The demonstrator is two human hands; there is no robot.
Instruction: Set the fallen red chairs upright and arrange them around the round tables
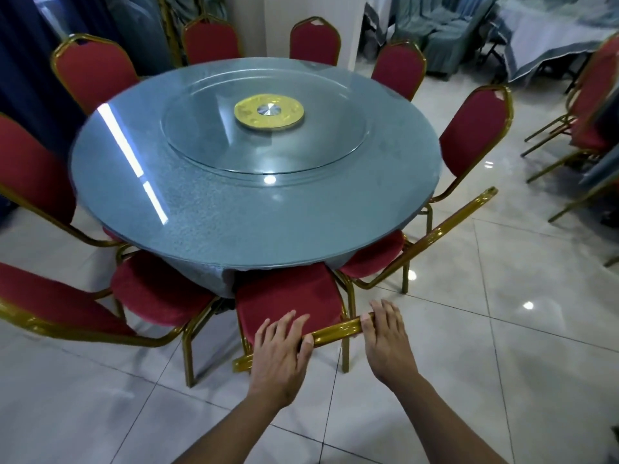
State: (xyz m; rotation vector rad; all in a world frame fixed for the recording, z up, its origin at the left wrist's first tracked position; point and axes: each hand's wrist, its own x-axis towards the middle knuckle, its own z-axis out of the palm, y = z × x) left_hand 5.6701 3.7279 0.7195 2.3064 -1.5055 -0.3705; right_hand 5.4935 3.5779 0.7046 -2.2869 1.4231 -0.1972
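A red chair with a gold frame (288, 296) stands upright right in front of me, its seat tucked under the near edge of the round glass-topped table (187, 209). My left hand (281, 349) and my right hand (385, 336) both grip the gold top rail of its backrest, left hand on the left part, right hand on the right end. Several more red chairs stand upright around the table, among them one at the near left (160, 289), one at the near right (375, 252) and one at the right (475, 128).
A glass turntable with a gold hub (269, 111) sits mid-table. More red chairs (593, 105) stand at the far right beside cloth-covered tables (542, 38). Blue curtains hang at the back left. Glossy white floor tiles (502, 329) lie open to my right.
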